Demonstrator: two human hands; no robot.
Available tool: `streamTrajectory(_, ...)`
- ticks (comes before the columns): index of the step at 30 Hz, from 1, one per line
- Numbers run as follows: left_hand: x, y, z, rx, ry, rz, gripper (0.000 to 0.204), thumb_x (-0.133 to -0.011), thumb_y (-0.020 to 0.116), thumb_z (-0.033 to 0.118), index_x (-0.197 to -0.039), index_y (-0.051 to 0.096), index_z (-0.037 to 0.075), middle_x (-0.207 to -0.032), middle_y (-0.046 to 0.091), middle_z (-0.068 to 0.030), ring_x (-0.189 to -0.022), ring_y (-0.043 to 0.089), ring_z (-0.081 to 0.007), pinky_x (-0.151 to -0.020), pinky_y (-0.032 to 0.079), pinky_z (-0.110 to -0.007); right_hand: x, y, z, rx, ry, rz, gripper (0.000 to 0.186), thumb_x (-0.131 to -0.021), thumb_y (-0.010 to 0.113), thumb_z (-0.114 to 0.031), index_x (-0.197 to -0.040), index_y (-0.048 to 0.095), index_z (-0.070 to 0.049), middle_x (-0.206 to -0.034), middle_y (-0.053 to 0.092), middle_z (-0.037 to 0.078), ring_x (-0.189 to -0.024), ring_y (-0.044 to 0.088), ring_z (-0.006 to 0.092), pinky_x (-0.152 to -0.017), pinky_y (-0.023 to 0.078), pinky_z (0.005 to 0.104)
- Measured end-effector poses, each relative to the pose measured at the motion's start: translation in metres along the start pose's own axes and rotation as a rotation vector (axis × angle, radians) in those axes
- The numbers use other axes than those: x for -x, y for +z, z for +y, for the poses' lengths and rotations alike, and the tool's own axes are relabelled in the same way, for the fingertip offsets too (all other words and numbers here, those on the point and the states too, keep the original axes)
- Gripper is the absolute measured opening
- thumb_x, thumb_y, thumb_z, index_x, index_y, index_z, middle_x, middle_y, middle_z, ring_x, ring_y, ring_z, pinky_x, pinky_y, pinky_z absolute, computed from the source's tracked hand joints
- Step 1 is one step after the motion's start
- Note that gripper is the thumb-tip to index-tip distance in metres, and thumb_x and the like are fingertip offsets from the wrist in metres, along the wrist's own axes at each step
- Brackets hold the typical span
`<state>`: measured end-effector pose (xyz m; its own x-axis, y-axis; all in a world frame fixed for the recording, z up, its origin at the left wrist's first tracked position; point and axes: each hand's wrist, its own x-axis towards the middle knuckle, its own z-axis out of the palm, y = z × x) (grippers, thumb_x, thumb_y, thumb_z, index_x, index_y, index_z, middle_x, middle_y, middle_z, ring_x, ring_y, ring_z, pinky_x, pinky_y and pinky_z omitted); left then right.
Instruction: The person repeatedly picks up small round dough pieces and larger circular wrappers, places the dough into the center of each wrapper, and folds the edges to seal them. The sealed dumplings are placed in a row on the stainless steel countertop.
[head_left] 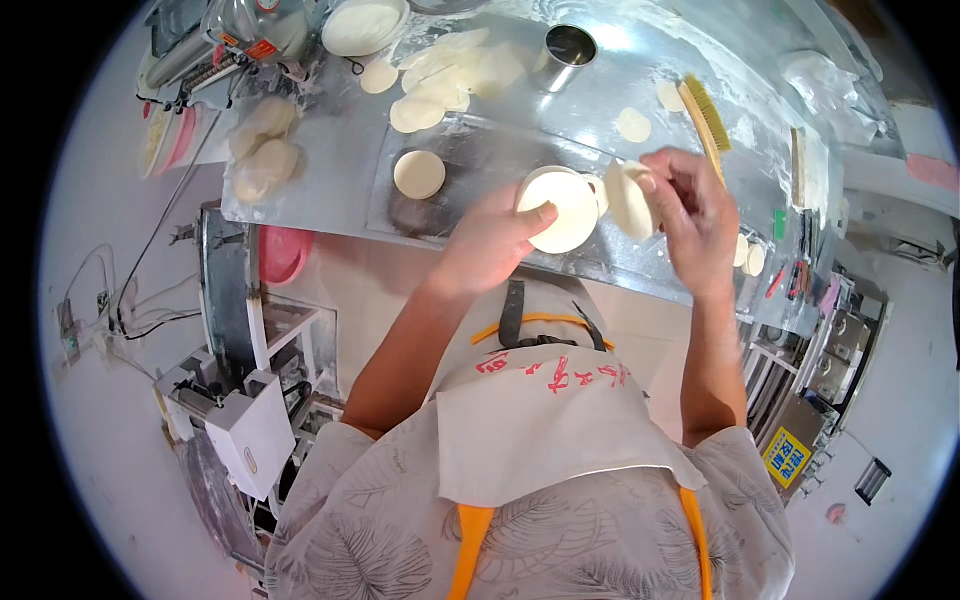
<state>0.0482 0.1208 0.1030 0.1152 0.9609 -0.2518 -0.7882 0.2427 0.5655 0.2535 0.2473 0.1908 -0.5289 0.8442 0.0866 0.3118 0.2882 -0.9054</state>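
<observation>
In my left hand [490, 235] is a small stack of round dough wrappers [563, 215], with the thumb lying over the top face and the fingers underneath. My right hand [695, 205] pinches another few dough wrappers [632, 200] between thumb and fingers, tilted on edge just right of the left stack. Both hands are above the near edge of the metal table [330, 190]. To the left of my left hand a short stack of wrappers [419, 175] lies on a darker patch of the metal.
Loose wrappers [455, 75] overlap farther back, beside a steel cup [566, 55]. A wooden-handled brush [705, 115] lies behind my right hand. More wrapper piles [266, 165] sit at the left, near a machine [265, 35]. A pink basin [284, 252] is below the table edge.
</observation>
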Motion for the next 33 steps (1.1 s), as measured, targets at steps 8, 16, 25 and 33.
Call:
streamTrajectory(8,0.010,0.002,0.002,-0.557,0.109,0.256,0.040,-0.111,0.062,0.009,-0.149,0.058,-0.004,-0.138,0.070,-0.0075,-0.124,0.065,-0.0136,-0.110,0.051,-0.032,-0.100,0.033,0.009,0.175,-0.278,0.041,0.021,-0.103,0.072,-0.016,-0.121,0.075,-0.006,-0.108,0.078,0.012,-0.087,0.071,0.0235,-0.083,0.058,0.0348)
streamTrajectory(16,0.010,0.021,0.006,-0.629,0.148,0.276,0.037,-0.109,0.064,0.011,-0.144,0.062,0.000,-0.124,0.072,-0.0036,-0.112,0.064,-0.0101,-0.100,0.052,-0.030,-0.006,0.048,0.013,0.306,-0.502,-0.112,0.040,-0.085,0.085,-0.001,-0.123,0.078,-0.012,-0.120,0.070,0.008,-0.105,0.060,0.0318,-0.088,0.054,0.0398)
streamTrajectory(25,0.000,0.033,0.003,-0.712,0.073,0.205,0.036,-0.109,0.063,0.006,-0.145,0.062,0.000,-0.125,0.071,-0.0011,-0.114,0.063,-0.0071,-0.101,0.052,-0.027,0.011,0.039,0.031,0.344,-0.567,0.080,0.032,-0.077,0.089,0.001,-0.106,0.077,-0.008,-0.111,0.073,0.009,-0.102,0.068,0.0310,-0.085,0.058,0.0401)
streamTrajectory(33,-0.004,0.024,-0.010,-0.590,0.081,0.178,0.038,-0.105,0.067,0.002,-0.143,0.062,-0.001,-0.128,0.072,-0.0043,-0.118,0.066,-0.0103,-0.103,0.054,-0.030,0.019,0.032,0.034,0.300,-0.574,0.027,0.032,-0.078,0.087,0.003,-0.107,0.075,-0.006,-0.104,0.074,0.009,-0.099,0.069,0.0324,-0.086,0.058,0.0432)
